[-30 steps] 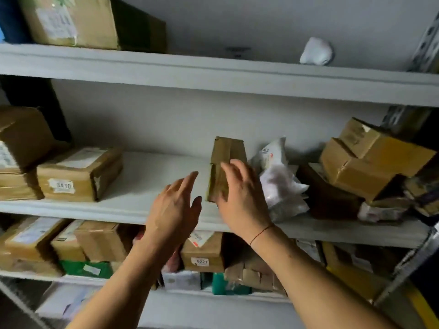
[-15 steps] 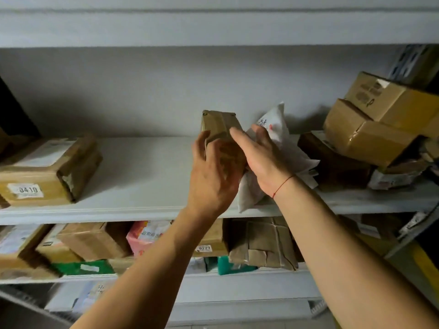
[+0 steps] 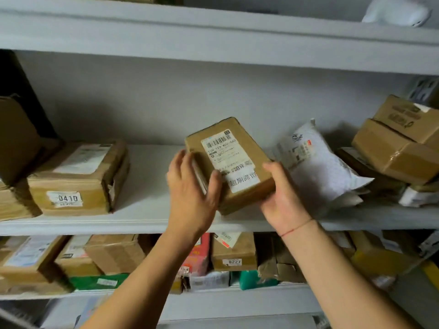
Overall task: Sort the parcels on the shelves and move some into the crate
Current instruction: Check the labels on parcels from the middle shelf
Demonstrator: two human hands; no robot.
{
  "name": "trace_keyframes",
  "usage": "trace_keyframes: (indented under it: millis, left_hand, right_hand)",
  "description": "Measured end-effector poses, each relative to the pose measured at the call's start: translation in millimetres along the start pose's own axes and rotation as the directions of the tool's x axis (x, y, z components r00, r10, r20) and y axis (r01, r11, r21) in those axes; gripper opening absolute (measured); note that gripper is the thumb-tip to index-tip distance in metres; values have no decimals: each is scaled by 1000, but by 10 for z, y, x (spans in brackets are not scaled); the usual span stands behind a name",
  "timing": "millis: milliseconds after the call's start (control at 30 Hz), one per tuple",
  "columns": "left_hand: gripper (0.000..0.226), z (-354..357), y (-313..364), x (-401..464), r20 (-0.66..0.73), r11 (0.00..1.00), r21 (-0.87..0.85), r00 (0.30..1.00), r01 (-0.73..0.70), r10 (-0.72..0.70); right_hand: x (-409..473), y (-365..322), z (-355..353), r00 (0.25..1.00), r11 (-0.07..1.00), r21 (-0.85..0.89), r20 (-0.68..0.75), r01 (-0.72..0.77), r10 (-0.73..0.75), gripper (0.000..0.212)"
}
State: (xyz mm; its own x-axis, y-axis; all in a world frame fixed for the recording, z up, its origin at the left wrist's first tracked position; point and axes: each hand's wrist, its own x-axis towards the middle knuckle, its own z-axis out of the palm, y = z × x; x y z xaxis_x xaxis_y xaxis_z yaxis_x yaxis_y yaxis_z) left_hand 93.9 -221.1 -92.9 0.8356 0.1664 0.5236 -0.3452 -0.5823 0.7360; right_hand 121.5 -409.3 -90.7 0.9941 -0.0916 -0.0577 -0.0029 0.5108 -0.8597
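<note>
Hands grip a small brown parcel (image 3: 228, 162) above the middle shelf (image 3: 147, 217): left hand (image 3: 190, 195) clasps its side, right hand (image 3: 282, 198) cradles underneath. Best keep the label facing up, readable, before choosing shelf or crate.

Parcel storeroom, white shelves (image 3: 142, 222) stacked with labelled cardboard boxes (image 3: 76, 179), numbered stickers, white mailer bags (image 3: 316, 167)

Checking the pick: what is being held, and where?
A small brown parcel, label up: left hand grips its left edge, right hand its lower right corner.
</note>
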Motion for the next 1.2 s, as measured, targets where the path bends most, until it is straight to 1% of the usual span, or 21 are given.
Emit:
trace_keyframes:
  millis: [33, 67, 100, 133, 167, 200, 233, 300, 367, 467, 533, 600, 667, 833, 967, 1067, 1133, 1200]
  left_hand:
    - [88, -69, -31, -18, 33, 992, -18, 992, 125, -124]
    - [97, -124, -57, -30, 127, 967, -108, 968, 233, -219]
    - [96, -173, -53, -46, 251, 909, -261, 932, 324, -260]
    - [83, -192, -80, -54, 344, 822, -424, 907, 381, -243]
    - [65, -217, -104, -51, 392, 751, -522, 896, 404, -209]
    - [54, -250, -129, -39, 383, 722, -573, 906, 387, -181]
    - [50, -288, -169, -23, 357, 724, -589, 919, 360, -167]
    - [52, -361, -251, -22, 323, 749, -588, 938, 304, -127]
    - [56, -395, -337, -38, 308, 770, -577, 945, 274, -106]
    - [61, -431, -413, -36, 271, 805, -544, 958, 236, -97]
    - [59, -457, -459, -13, 251, 826, -525, 965, 203, -77]
    - [55, -489, -495, 17, 245, 832, -525, 968, 180, -55]
    - [53, -523, -514, 37, 254, 827, -531, 966, 184, -52]
    - [54, -601, -531, 19, 255, 795, -566, 963, 219, -84]
    - [61, -662, -456, -118, 222, 789, -565, 965, 242, -137]
    - [66, -730, -388, -310, 152, 802, -545, 970, 244, -192]
    - [68, -783, -357, -516, 84, 796, -546, 962, 262, -259]
    - [70, -832, -272, -795, -10, 793, -543, 942, 277, -335]
  right_hand:
    - [-26, 66, 33, 999, 999, 47, 28, -17, 15, 68]
    - [-54, 116, 72, 998, 997, 73, 52, -28, 25, 68]
    - [-64, 165, 100, 997, 996, 86, 71, -31, 25, 68]
    - [-79, 201, 127, 995, 996, 82, 97, -33, 25, 68]
    - [-87, 220, 134, 992, 998, 54, 121, -29, 23, 66]
    - [-92, 231, 136, 990, 1000, 4, 141, -19, 18, 63]
    - [-93, 235, 116, 986, 998, -65, 166, 3, 8, 62]
    - [-86, 213, 47, 973, 980, -192, 229, 45, 0, 62]
    - [-77, 162, 17, 954, 959, -271, 299, 77, 9, 60]
    - [-93, 123, 52, 923, 931, -352, 381, 95, 50, 69]
    - [-94, 143, 76, 912, 922, -377, 402, 89, 76, 73]
    - [-105, 152, 117, 916, 916, -390, 393, 91, 77, 73]
    - [-123, 156, 171, 918, 914, -396, 390, 94, 75, 73]
    - [-158, 220, 227, 911, 925, -365, 409, 111, 52, 67]
    - [-164, 279, 229, 890, 936, -319, 456, 149, 14, 62]
    - [-94, 308, 205, 834, 937, -308, 550, 166, 33, 63]
    - [-85, 321, 228, 760, 929, -324, 645, 179, 79, 65]
    - [-127, 334, 248, 662, 916, -343, 738, 207, 127, 66]
